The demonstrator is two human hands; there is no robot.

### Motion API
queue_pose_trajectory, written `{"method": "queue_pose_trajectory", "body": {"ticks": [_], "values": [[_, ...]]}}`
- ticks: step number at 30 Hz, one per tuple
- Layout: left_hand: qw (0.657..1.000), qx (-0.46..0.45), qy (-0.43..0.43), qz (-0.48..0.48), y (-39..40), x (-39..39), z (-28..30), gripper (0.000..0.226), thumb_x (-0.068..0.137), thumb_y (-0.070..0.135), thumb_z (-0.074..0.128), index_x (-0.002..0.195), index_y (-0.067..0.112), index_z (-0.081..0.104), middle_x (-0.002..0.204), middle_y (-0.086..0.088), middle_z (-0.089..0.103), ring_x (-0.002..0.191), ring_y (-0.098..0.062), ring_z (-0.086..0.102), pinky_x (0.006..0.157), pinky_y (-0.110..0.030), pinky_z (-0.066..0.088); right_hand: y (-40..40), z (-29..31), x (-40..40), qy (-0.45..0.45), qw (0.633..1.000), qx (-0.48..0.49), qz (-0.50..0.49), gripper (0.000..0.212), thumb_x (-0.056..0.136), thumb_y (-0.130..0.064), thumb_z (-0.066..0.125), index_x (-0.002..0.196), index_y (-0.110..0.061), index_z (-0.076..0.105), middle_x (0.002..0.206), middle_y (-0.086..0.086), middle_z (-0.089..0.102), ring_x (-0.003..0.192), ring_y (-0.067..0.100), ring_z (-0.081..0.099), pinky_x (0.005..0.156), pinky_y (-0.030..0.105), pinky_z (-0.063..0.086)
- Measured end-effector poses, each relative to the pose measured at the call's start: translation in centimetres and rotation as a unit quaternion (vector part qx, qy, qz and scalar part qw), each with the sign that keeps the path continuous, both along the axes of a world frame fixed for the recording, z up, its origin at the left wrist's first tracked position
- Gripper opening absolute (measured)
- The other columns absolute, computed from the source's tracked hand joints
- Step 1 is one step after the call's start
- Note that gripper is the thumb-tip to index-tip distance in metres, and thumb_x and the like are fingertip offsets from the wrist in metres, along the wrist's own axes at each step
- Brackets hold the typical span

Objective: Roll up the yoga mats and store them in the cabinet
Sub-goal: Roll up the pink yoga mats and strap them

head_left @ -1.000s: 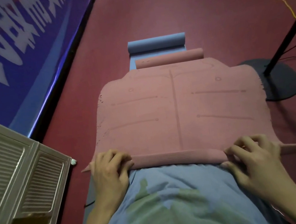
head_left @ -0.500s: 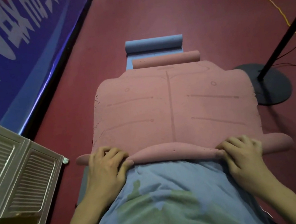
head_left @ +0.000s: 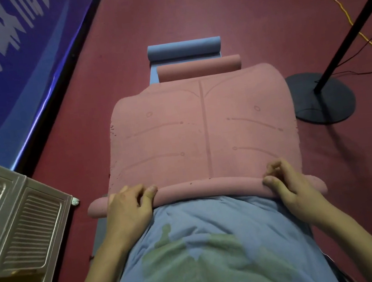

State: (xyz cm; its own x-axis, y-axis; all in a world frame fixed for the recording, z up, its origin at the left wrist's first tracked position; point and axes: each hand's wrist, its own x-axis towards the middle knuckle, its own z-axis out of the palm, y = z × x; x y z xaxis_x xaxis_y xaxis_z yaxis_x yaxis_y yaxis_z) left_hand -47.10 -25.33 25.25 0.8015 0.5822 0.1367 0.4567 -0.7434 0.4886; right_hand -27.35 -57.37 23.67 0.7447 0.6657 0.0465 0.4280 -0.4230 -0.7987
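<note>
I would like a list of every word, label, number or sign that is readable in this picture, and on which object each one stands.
Blue banner at upper left: large white characters, cut off by the frame edge and blurred; not readable.
Pink yoga mat: only printed alignment lines and small circles, no words.
Shirt: a green print, no legible text.
Cabinet, blue mat roll: no text visible.

We note a blue banner with white lettering at upper left. At right, a black stand with round base rests on the red floor, a yellow cable trailing behind it.
</note>
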Motion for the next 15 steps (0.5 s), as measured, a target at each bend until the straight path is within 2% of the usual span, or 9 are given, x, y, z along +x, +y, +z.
{"method": "queue_pose_trajectory", "body": {"ticks": [2,4,8,12,15], "values": [[0.999,-0.027,-0.009,0.021,-0.1,0.3,0.1,0.047,0.088,0.052,0.050,0.060,0.015,0.051,0.055,0.008,0.044,0.063,-0.023,0.044,0.065,-0.037,0.028,0.3,-0.3,0.1,-0.061,0.998,0.004,-0.007,0.010,0.099,-0.037,0.053,0.090,-0.033,0.050,0.083,-0.011,0.057,0.076,0.010,0.055,0.071,0.033,0.044],[0.999,-0.040,0.001,0.036,-0.1,0.5,0.4,0.044,0.085,0.052,0.052,0.060,0.015,0.053,0.056,0.009,0.046,0.065,-0.023,0.045,0.064,-0.038,0.029,0.4,-0.5,0.2,-0.093,0.996,0.007,0.002,0.021,0.098,-0.044,0.049,0.089,-0.025,0.055,0.084,-0.012,0.053,0.077,0.010,0.054,0.072,0.038,0.045],[0.995,-0.065,0.023,0.070,0.1,0.8,0.1,0.049,0.085,0.060,0.054,0.058,0.019,0.055,0.054,0.007,0.052,0.064,-0.025,0.053,0.063,-0.038,0.033,0.1,0.2,-0.2,-0.156,0.988,0.010,0.006,0.025,0.098,-0.046,0.051,0.088,-0.024,0.059,0.088,-0.017,0.050,0.079,0.017,0.054,0.070,0.048,0.047],[0.988,-0.092,0.039,0.120,0.7,1.3,0.0,0.041,0.086,0.059,0.071,0.060,0.028,0.062,0.061,0.010,0.060,0.070,-0.026,0.059,0.063,-0.034,0.039,-0.2,1.6,-0.7,-0.217,0.975,-0.051,-0.001,0.042,0.078,-0.066,0.070,0.086,-0.025,0.064,0.091,-0.014,0.055,0.089,0.020,0.047,0.075,0.043,0.044],[0.988,-0.079,0.011,0.130,0.7,1.4,0.2,0.030,0.080,0.054,0.079,0.070,0.029,0.066,0.071,0.009,0.066,0.078,-0.022,0.064,0.069,-0.035,0.045,0.1,2.3,-1.0,-0.252,0.963,-0.090,-0.040,0.048,0.070,-0.073,0.068,0.083,-0.027,0.067,0.092,-0.013,0.055,0.095,0.020,0.045,0.075,0.040,0.040]]}}
